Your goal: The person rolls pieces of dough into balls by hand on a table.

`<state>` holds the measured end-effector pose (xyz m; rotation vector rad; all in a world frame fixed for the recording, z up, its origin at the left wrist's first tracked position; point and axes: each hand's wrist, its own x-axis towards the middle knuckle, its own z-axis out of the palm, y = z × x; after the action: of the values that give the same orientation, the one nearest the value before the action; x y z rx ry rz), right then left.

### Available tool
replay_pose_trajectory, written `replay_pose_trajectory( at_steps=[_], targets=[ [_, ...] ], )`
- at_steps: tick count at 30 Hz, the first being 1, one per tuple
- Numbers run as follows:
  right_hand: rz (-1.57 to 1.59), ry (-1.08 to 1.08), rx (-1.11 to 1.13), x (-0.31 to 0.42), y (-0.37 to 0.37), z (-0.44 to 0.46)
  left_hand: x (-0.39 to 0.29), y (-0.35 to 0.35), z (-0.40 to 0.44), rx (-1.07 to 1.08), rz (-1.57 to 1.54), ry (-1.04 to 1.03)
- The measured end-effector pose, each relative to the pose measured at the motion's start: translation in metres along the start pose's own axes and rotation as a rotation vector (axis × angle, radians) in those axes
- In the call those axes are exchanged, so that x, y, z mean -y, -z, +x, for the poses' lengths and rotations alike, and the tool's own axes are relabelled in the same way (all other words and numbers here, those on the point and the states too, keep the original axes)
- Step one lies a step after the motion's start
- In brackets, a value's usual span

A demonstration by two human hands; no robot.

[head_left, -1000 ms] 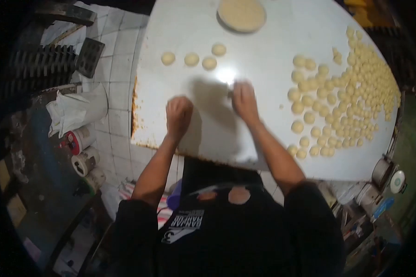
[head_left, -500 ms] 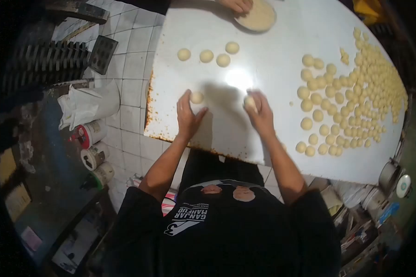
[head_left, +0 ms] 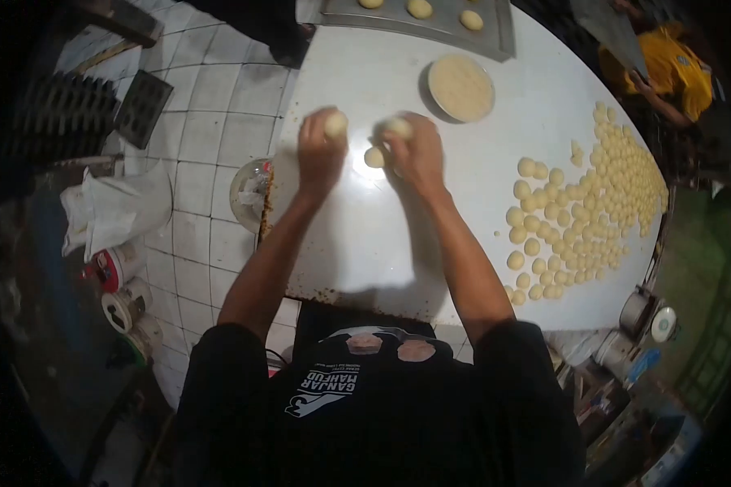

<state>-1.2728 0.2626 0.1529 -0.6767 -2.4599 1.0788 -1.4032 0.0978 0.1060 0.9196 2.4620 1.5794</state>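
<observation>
My left hand [head_left: 320, 154] is closed around a pale dough ball [head_left: 335, 124], which shows at its thumb side above the table. Just to the right, my right hand [head_left: 417, 152] grips another dough ball [head_left: 398, 127]. Below that one, a third dough ball [head_left: 374, 157] lies against or very near the right fingers; whether they hold it too I cannot tell. Both hands are slightly blurred, and any further balls under the fingers are hidden.
Ahead on the white table [head_left: 357, 235] are a bowl of pale crumbs [head_left: 461, 88] and a metal tray [head_left: 414, 31] bearing dough balls. Many more dough balls [head_left: 544, 215] cover the right side. A person in a yellow shirt [head_left: 678, 73] stands at the far right.
Both hands have moved forward to where several balls lay, and my left hand has closed on one. The view has shifted, bringing the tray in; another person's hand has left the bowl.
</observation>
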Motion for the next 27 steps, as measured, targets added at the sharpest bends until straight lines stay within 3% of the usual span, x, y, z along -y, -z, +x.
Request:
replay_pose_trajectory(
  at_steps=[1,3,4,5,6,7,8,10,12,13,14,16,20,22,24,27],
  targets=[
    [-0.313,0.167,-0.087,-0.004,-0.009,0.002,0.018,-0.006,0.009,0.028,-0.013,-0.008],
    [-0.444,0.295,-0.186,-0.001,-0.015,-0.001,0.061,-0.016,0.023,0.122,0.492,-0.529],
    [-0.273,0.256,-0.213,0.000,-0.006,-0.011,0.066,-0.019,0.020,0.153,0.683,-0.441],
    [-0.165,0.112,-0.085,0.001,0.003,-0.038,0.070,-0.020,0.026,0.192,0.587,-0.377],
    [-0.048,-0.040,0.019,0.001,0.018,-0.074,0.026,-0.011,0.028,0.227,0.542,-0.289],
    [-0.070,-0.001,-0.002,0.004,0.042,-0.114,0.002,-0.006,0.034,0.218,0.412,-0.440],
    [-0.076,0.055,-0.008,0.013,0.058,-0.150,-0.058,-0.009,0.016,0.111,0.232,-0.360],
    [-0.131,-0.045,0.007,0.009,0.096,-0.221,-0.083,-0.036,-0.025,0.263,-0.073,-0.268],
    [-0.183,-0.110,-0.114,-0.025,0.135,-0.293,-0.122,-0.080,-0.080,0.461,-0.257,-0.096],
    [-0.148,-0.271,-0.147,-0.037,0.163,-0.325,-0.145,-0.104,-0.110,0.509,-0.209,-0.291],
    [-0.110,-0.427,-0.183,-0.052,0.188,-0.354,-0.162,-0.130,-0.139,0.597,-0.272,-0.359],
    [-0.271,-0.480,-0.323,-0.092,0.233,-0.403,-0.196,-0.190,-0.196,0.645,-0.337,-0.496],
    [-0.265,-0.566,-0.431,-0.135,0.315,-0.418,-0.243,-0.281,-0.249,0.850,-0.139,-0.497],
    [-0.222,-0.579,-0.454,-0.154,0.341,-0.409,-0.252,-0.301,-0.255,0.793,-0.015,-0.566],
    [-0.154,-0.476,-0.500,-0.170,0.350,-0.397,-0.239,-0.310,-0.264,0.737,0.119,-0.618],
    [-0.167,-0.278,-0.498,-0.195,0.334,-0.366,-0.224,-0.303,-0.260,0.935,0.064,-0.607]
  ],
)
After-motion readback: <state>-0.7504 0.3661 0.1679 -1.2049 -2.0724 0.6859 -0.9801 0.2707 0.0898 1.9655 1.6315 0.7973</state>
